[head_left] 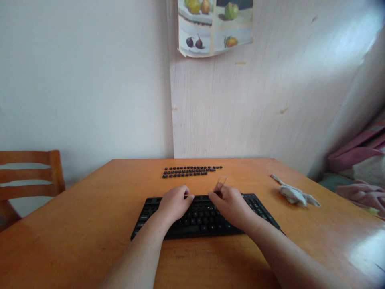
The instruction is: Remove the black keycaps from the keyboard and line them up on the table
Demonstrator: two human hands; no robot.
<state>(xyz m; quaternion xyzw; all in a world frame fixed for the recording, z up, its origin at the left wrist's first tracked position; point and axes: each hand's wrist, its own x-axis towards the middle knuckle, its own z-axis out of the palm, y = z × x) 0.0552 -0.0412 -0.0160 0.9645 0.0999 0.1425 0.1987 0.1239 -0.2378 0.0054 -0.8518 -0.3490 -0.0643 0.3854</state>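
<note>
A black keyboard lies on the wooden table in front of me, with several keycaps off its upper rows. My right hand is closed over the keyboard's upper right part. From its fingers a thin wire keycap puller points up and away. My left hand is over the upper left part, thumb and fingers pinched together; something thin and pale may be between them, too small to name. Beyond the keyboard, loose black keycaps lie in three rows.
A crumpled grey cloth rests on the table to the right. A wooden chair stands at the left. Fruit pictures hang on the wall behind. Folded fabrics are piled beyond the table's right edge.
</note>
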